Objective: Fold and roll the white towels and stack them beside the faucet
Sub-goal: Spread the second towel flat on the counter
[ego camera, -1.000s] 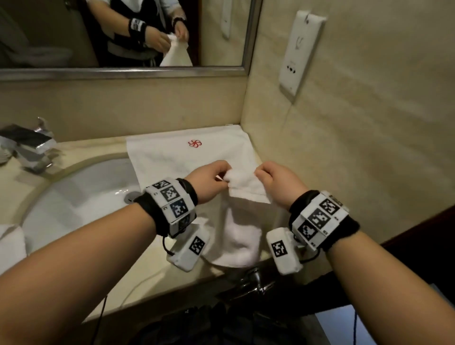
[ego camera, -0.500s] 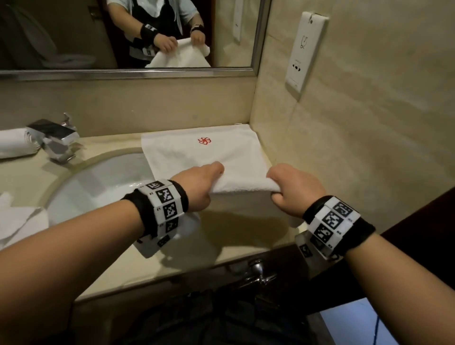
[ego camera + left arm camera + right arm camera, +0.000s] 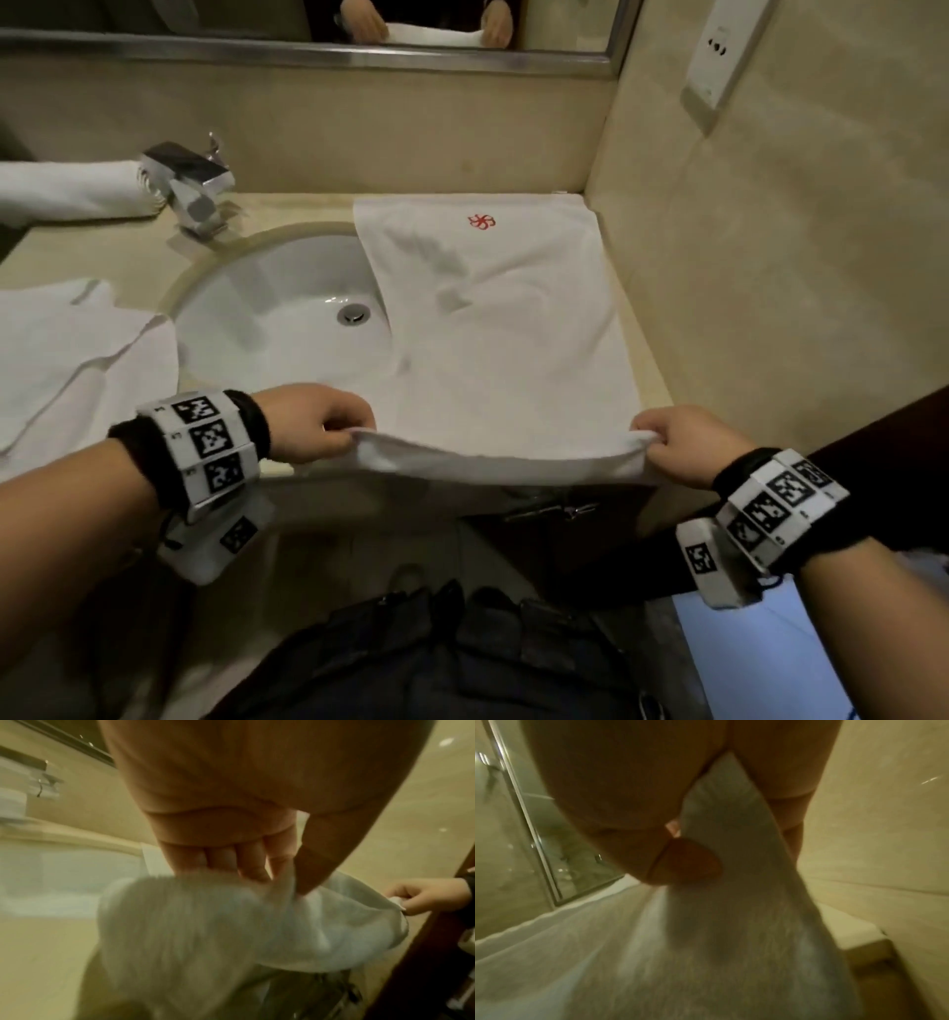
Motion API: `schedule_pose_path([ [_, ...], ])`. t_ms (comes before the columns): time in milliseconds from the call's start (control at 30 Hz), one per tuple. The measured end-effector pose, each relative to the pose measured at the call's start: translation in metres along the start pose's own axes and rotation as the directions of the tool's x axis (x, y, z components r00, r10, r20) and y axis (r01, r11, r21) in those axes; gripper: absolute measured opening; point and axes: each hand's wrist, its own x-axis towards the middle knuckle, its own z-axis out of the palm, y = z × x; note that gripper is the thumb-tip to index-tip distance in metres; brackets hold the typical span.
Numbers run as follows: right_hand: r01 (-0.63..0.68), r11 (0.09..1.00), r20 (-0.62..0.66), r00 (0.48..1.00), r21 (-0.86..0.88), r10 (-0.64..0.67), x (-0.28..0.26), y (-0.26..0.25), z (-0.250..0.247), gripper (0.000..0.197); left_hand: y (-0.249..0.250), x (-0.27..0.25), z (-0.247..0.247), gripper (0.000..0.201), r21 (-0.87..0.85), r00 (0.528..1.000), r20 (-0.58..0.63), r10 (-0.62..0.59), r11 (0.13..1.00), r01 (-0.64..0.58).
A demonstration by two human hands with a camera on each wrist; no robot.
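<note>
Two corners of the white terry towel with the red emblem are now pinched apart by the left hand and right hand, each grip closed; spread right of the chrome faucet on the beige stone tabletop, it appears ready for folding

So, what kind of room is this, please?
Most likely a hotel bathroom. A sink with a faucet is set in a stone counter under a mirror, and the towel that both hands hold carries a red logo.
</note>
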Motion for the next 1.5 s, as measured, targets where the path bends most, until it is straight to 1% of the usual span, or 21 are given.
schedule_pose_path([
  [67, -0.031, 0.998, 0.173, 0.984, -0.048, 0.039, 0.001, 0.006, 0.011, 0.019, 0.0, -0.002, 0.019, 0.003, -0.012, 0.988, 0.153, -0.015, 1.0, 0.017],
  [100, -0.043, 0.999, 0.238, 0.97, -0.019, 0.046, 0.003, 0.01, 0.015, 0.016, -0.001, 0.001, 0.027, 0.006, -0.039, 0.983, 0.181, -0.024, 0.999, 0.032],
  [133, -0.064, 0.996, 0.268, 0.962, 0.07, 0.043, 0.005, 0.014, 0.021, 0.013, -0.004, 0.007, 0.035, 0.01, -0.066, 0.986, 0.158, -0.046, 0.996, 0.057],
  [167, -0.094, 0.977, 0.241, 0.969, 0.191, 0.046, 0.009, 0.018, 0.025, 0.01, -0.008, 0.014, 0.04, 0.015, -0.09, 0.994, 0.069, -0.089, 0.991, 0.095],
  [200, -0.114, 0.947, 0.161, 0.985, 0.301, 0.068, 0.014, 0.021, 0.028, 0.008, -0.015, 0.022, 0.043, 0.022, -0.11, 0.986, -0.061, -0.156, 0.983, 0.149],
  [267, -0.125, 0.923, -0.083, 0.983, 0.363, 0.166, 0.034, 0.028, 0.038, 0.02, -0.028, 0.039, 0.045, 0.031, -0.152, 0.907, -0.263, -0.328, 0.943, 0.297],
  [333, -0.163, 0.952, -0.232, 0.946, 0.258, 0.225, 0.054, 0.028, 0.047, 0.027, -0.036, 0.047, 0.047, 0.038, -0.13, 0.843, -0.296, -0.449, 0.893, 0.43],
  [433, -0.227, 0.968, -0.284, 0.926, 0.104, 0.248, 0.078, 0.022, 0.056, 0.019, -0.043, 0.05, 0.053, 0.039, -0.091, 0.795, -0.301, -0.527, 0.846, 0.526],
  [500, -0.252, 0.966, -0.278, 0.925, 0.063, 0.26, 0.089, 0.025, 0.056, 0.011, -0.051, 0.048, 0.055, 0.034, -0.142, 0.78, -0.296, -0.552, 0.833, 0.535],
  [567, -0.253, 0.967, -0.256, 0.935, 0.007, 0.247, 0.096, 0.032, 0.052, 0.011, -0.059, 0.041, 0.053, 0.033, -0.264, 0.775, -0.241, -0.584, 0.808, 0.527],
  [733, -0.281, 0.959, -0.242, 0.933, -0.036, 0.265, 0.1, 0.04, 0.043, 0.012, -0.054, 0.022, 0.055, 0.055, -0.47, 0.841, -0.016, -0.541, 0.747, 0.471],
  [800, -0.262, 0.964, -0.229, 0.942, -0.042, 0.246, 0.099, 0.04, 0.045, 0.013, -0.05, 0.022, 0.056, 0.042, -0.525, 0.855, -0.005, -0.518, 0.729, 0.439],
  [833, -0.254, 0.966, -0.225, 0.945, -0.045, 0.238, 0.097, 0.04, 0.045, 0.014, -0.049, 0.024, 0.055, 0.034, -0.578, 0.848, -0.033, -0.53, 0.702, 0.416],
  [900, -0.274, 0.961, -0.231, 0.939, -0.043, 0.257, 0.092, 0.043, 0.044, 0.014, -0.047, 0.027, 0.054, 0.025, -0.715, 0.824, -0.063, -0.562, 0.602, 0.356],
  [967, -0.328, 0.944, -0.239, 0.92, -0.044, 0.309, 0.09, 0.047, 0.041, 0.017, -0.046, 0.025, 0.052, 0.013, -0.811, 0.831, -0.031, -0.555, 0.5, 0.303],
  [1000, -0.349, 0.936, -0.234, 0.915, -0.047, 0.329, 0.089, 0.048, 0.04, 0.018, -0.047, 0.022, 0.053, 0.009, -0.819, 0.841, 0.0, -0.541, 0.482, 0.31],
  [1100, -0.357, 0.933, -0.22, 0.915, -0.048, 0.339, 0.089, 0.046, 0.04, 0.019, -0.055, 0.011, 0.061, 0.019, -0.747, 0.871, 0.094, -0.483, 0.544, 0.382],
  [1167, -0.338, 0.941, -0.26, 0.911, -0.03, 0.319, 0.087, 0.044, 0.043, 0.019, -0.057, 0.005, 0.067, 0.018, -0.746, 0.883, 0.112, -0.455, 0.549, 0.378],
  [1233, -0.319, 0.948, -0.307, 0.902, 0.001, 0.304, 0.086, 0.042, 0.047, 0.015, -0.058, 0.003, 0.072, 0.014, -0.748, 0.87, 0.064, -0.489, 0.553, 0.366],
  [1333, -0.297, 0.954, -0.327, 0.899, 0.039, 0.293, 0.084, 0.042, 0.048, 0.014, -0.059, 0.005, 0.072, 0.014, -0.665, 0.841, -0.004, -0.542, 0.629, 0.402],
  [1500, -0.368, 0.929, -0.225, 0.909, -0.031, 0.352, 0.087, 0.042, 0.044, 0.016, -0.061, 0.003, 0.072, 0.013, -0.527, 0.85, 0.067, -0.523, 0.705, 0.475],
])
